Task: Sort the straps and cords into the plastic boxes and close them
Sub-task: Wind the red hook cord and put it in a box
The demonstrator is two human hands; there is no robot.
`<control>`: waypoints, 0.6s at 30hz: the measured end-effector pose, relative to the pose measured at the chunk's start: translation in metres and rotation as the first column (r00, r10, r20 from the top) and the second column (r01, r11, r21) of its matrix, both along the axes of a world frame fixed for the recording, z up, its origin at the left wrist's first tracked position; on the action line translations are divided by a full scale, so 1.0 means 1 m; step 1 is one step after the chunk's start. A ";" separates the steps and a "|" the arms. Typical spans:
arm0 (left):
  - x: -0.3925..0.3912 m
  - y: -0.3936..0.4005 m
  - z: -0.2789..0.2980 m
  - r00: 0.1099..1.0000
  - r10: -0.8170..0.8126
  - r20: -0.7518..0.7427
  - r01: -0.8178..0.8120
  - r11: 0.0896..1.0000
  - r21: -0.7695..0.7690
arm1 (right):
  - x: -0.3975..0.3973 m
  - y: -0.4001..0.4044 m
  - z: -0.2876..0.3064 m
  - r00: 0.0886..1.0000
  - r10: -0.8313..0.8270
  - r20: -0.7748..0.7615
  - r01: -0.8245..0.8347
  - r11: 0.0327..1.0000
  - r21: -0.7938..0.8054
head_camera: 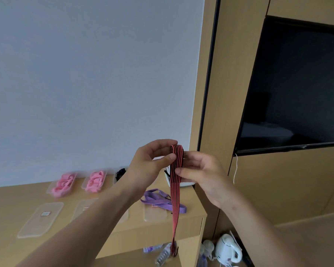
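Above the desk I hold up a red-and-black striped strap [175,189], folded over at its top and hanging down past the desk edge. My left hand [152,164] pinches the fold between thumb and fingers. My right hand [201,176] grips the strap just below, from the right. Two open plastic boxes [61,185] [94,181] with pink straps stand at the back of the desk. A third box [118,176] with something black is partly hidden by my left wrist. A purple strap [158,200] lies loose on the desk.
Clear lids [41,218] [84,207] lie flat on the wooden desk [8,205]; another lid [154,214] sits under the purple strap. A white container [181,183] hides behind my hands. A kettle [228,249] and bottle [164,255] sit below. A dark television [297,89] hangs to the right.
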State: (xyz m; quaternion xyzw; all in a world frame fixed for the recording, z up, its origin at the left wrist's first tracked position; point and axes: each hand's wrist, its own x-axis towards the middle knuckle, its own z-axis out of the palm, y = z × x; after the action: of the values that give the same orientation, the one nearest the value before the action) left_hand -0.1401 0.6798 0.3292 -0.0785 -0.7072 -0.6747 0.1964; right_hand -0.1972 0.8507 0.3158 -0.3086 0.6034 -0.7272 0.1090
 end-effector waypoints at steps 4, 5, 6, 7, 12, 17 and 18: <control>0.003 -0.001 -0.002 0.966 -0.202 0.162 0.184 0.975 0.124 | -0.001 0.003 0.004 0.999 -0.016 0.037 0.018 0.998 -0.052; 0.003 -0.001 -0.004 0.939 -0.243 0.242 0.216 0.967 0.135 | -0.001 0.003 0.005 0.999 -0.039 0.034 0.041 0.998 -0.055; 0.003 0.000 -0.006 0.910 -0.256 0.326 0.221 0.965 0.141 | -0.002 0.003 0.006 0.998 -0.067 0.020 0.068 0.996 -0.057; 0.002 0.000 -0.009 0.883 -0.251 0.398 0.210 0.967 0.145 | -0.002 0.004 0.006 0.995 -0.097 -0.003 0.097 0.994 -0.056; 0.002 0.002 -0.010 0.835 -0.220 0.505 0.136 0.971 0.198 | -0.006 0.006 0.005 0.955 -0.225 -0.196 0.224 0.974 -0.025; -0.001 0.003 -0.005 0.852 -0.217 0.476 0.102 0.961 0.257 | -0.002 0.004 -0.004 0.876 -0.259 -0.407 0.279 0.960 -0.010; -0.002 0.002 -0.005 0.858 -0.220 0.465 0.097 0.957 0.275 | -0.001 0.003 -0.006 0.849 -0.259 -0.460 0.289 0.957 -0.006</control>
State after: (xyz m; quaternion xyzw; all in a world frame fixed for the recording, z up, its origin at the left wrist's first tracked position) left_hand -0.1417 0.6823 0.3243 0.0613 -0.6372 -0.7673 -0.0379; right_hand -0.1984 0.8540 0.3100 -0.3777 0.6727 -0.6227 -0.1308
